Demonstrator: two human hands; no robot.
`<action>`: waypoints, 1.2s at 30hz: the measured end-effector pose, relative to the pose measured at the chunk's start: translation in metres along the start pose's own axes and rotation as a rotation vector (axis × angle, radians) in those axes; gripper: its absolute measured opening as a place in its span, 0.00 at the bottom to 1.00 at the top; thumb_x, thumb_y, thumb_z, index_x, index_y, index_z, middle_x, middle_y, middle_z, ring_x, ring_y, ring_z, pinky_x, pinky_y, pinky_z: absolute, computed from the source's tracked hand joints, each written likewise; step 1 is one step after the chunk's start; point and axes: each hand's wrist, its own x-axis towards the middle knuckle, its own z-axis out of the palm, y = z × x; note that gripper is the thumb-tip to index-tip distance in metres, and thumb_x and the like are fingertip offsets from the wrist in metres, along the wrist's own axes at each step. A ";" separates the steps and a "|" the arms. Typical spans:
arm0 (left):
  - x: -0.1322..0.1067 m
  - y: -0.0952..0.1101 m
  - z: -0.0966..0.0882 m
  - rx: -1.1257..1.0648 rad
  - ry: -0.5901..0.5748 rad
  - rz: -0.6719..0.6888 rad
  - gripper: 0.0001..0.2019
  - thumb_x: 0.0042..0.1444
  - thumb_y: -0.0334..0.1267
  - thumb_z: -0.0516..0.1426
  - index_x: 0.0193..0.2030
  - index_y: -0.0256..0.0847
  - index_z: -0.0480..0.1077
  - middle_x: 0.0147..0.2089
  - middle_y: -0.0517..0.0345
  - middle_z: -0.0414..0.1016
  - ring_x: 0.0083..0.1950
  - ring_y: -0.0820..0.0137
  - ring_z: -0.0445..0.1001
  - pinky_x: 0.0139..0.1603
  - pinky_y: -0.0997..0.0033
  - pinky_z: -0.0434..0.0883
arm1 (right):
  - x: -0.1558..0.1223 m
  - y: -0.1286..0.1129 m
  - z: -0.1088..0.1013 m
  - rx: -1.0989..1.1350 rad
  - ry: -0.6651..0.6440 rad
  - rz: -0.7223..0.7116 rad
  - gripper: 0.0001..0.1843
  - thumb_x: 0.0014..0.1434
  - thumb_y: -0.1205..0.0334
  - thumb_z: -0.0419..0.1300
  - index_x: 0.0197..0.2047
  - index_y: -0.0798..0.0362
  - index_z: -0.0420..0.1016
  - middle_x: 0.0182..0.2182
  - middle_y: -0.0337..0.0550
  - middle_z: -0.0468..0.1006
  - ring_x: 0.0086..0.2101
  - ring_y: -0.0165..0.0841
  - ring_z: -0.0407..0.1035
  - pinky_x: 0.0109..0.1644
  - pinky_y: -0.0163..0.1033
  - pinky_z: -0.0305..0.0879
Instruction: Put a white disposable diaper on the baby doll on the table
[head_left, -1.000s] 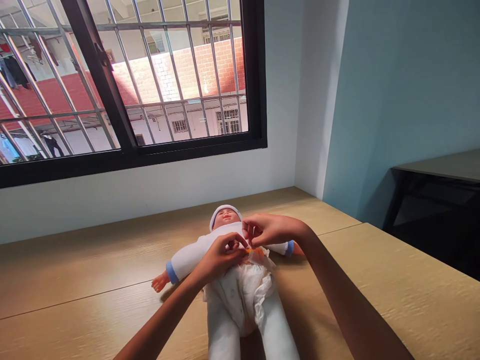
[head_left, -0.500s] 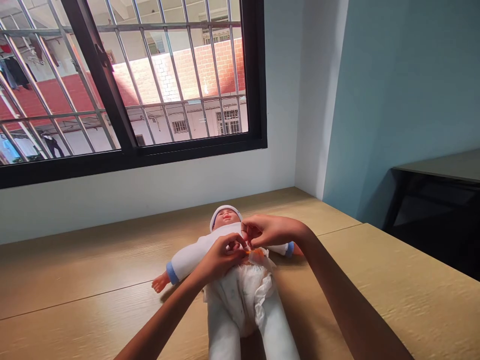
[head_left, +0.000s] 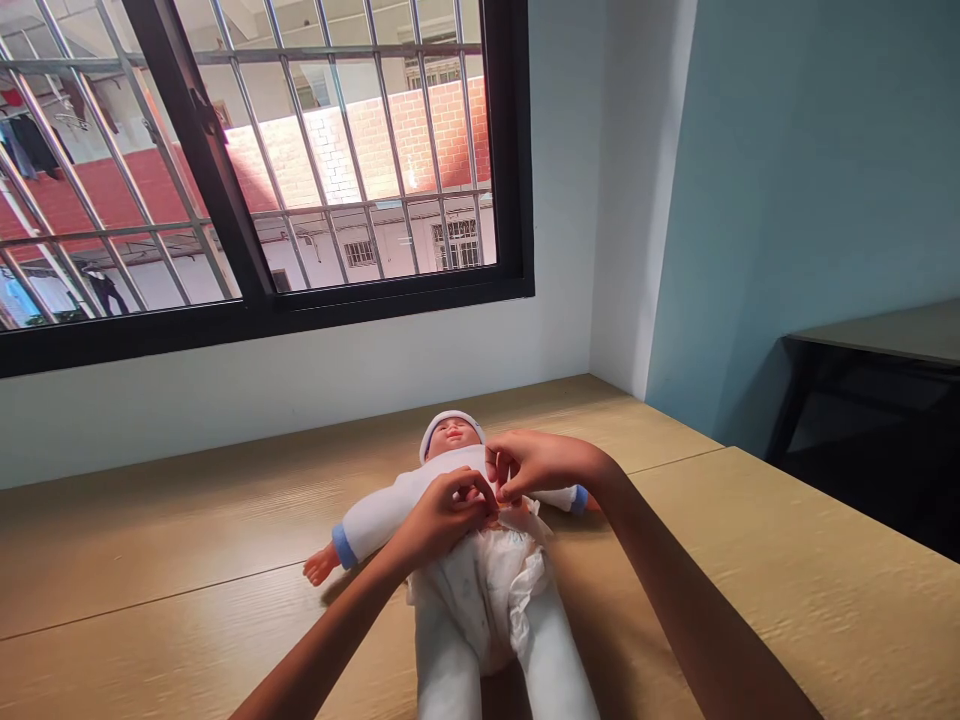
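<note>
Over the white-clothed baby doll [head_left: 416, 487], the left hand [head_left: 451, 512] and right hand [head_left: 546, 464] are curling fingers near its crinkled white diaper [head_left: 487, 580]; pinching unclear.

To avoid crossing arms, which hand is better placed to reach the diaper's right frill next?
Likely your right hand: it's on the frill side of the doll, while your left hand is opposite.

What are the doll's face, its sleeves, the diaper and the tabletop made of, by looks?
Doll's face: probably vinyl; smooth, faint sheen.
Sleeves: likely soft fabric; matte white, blue cuffs, weave not readable.
Diaper: probably papery nonwoven; crinkled, ruffled edge, matte.
Tabletop: wood or wood-look laminate, can't tell which; grain lines, satin sheen.
</note>
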 end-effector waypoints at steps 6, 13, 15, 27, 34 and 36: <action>0.000 0.001 0.000 0.010 -0.007 0.009 0.09 0.51 0.41 0.60 0.27 0.37 0.70 0.28 0.59 0.71 0.29 0.74 0.64 0.28 0.76 0.61 | 0.001 0.003 0.003 0.020 -0.022 0.024 0.10 0.45 0.68 0.60 0.33 0.52 0.64 0.23 0.33 0.72 0.27 0.33 0.72 0.25 0.32 0.59; 0.000 0.002 0.000 0.032 0.003 0.015 0.08 0.51 0.39 0.59 0.26 0.37 0.68 0.26 0.61 0.68 0.28 0.75 0.62 0.29 0.75 0.60 | -0.003 0.000 0.000 -0.018 -0.005 0.079 0.11 0.42 0.70 0.59 0.32 0.52 0.65 0.25 0.35 0.73 0.29 0.34 0.71 0.26 0.33 0.59; 0.000 0.003 0.001 0.042 0.006 0.022 0.08 0.51 0.38 0.59 0.26 0.37 0.68 0.25 0.62 0.67 0.28 0.75 0.61 0.29 0.75 0.60 | -0.004 -0.001 -0.001 -0.022 -0.013 0.093 0.12 0.41 0.71 0.59 0.32 0.52 0.65 0.25 0.35 0.73 0.30 0.34 0.71 0.27 0.33 0.59; 0.000 -0.002 0.003 0.100 0.095 0.124 0.04 0.52 0.35 0.60 0.35 0.39 0.73 0.37 0.57 0.70 0.37 0.71 0.68 0.36 0.75 0.66 | -0.004 0.000 0.000 0.033 -0.078 0.053 0.11 0.47 0.66 0.59 0.33 0.52 0.61 0.26 0.34 0.72 0.28 0.32 0.71 0.28 0.33 0.61; -0.003 -0.011 0.010 0.154 0.159 0.208 0.03 0.55 0.34 0.59 0.31 0.40 0.75 0.39 0.56 0.67 0.40 0.69 0.71 0.37 0.72 0.71 | -0.005 -0.002 -0.003 -0.052 -0.023 0.070 0.11 0.46 0.66 0.61 0.34 0.53 0.64 0.28 0.35 0.70 0.30 0.32 0.66 0.29 0.33 0.55; -0.003 -0.014 0.010 0.242 0.175 0.258 0.04 0.55 0.32 0.59 0.31 0.41 0.74 0.40 0.55 0.67 0.41 0.68 0.70 0.38 0.71 0.71 | -0.005 -0.002 -0.003 -0.058 -0.025 0.064 0.12 0.47 0.63 0.62 0.34 0.53 0.64 0.28 0.35 0.70 0.32 0.33 0.65 0.30 0.33 0.55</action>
